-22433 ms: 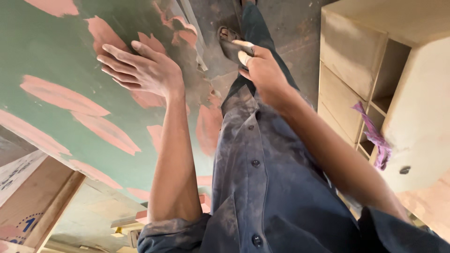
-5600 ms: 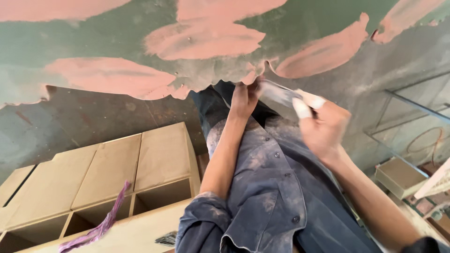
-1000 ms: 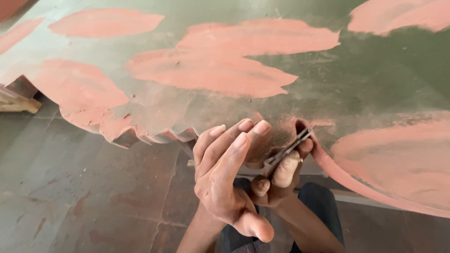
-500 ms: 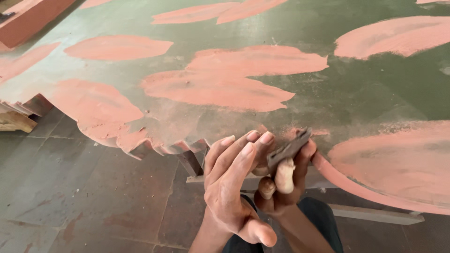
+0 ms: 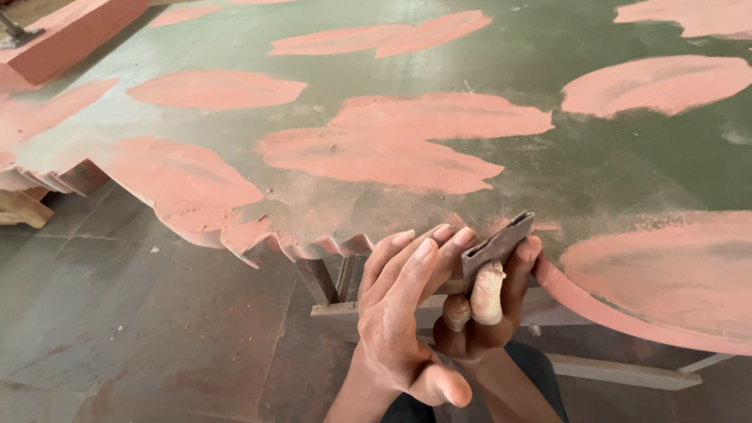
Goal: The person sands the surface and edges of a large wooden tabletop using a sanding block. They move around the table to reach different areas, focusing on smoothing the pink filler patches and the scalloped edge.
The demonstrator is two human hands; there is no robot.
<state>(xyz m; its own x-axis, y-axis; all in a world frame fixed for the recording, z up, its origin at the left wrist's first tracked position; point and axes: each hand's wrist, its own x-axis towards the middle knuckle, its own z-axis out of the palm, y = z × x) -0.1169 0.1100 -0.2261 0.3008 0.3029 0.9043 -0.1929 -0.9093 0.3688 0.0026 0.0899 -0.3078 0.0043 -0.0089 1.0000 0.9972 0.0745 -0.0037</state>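
A large green board (image 5: 611,157) with pink filler patches lies flat in front of me; its near edge is jagged and carved. My right hand (image 5: 489,313) grips a folded piece of dark sandpaper (image 5: 497,247), held up against the board's near edge. One finger of that hand is wrapped in a pale bandage. My left hand (image 5: 403,313) sits just left of it, fingers straight and together, fingertips touching the board's edge beside the sandpaper.
A wooden frame (image 5: 345,290) supports the board from below. A reddish wooden block (image 5: 70,35) lies on the board's far left. Brown stone floor tiles (image 5: 117,329) spread below left, and a light wooden piece (image 5: 19,207) pokes out at the left edge.
The view has shifted a little, and both hands have stayed together at the board's edge. The right hand's sandpaper has tilted slightly up against the edge.
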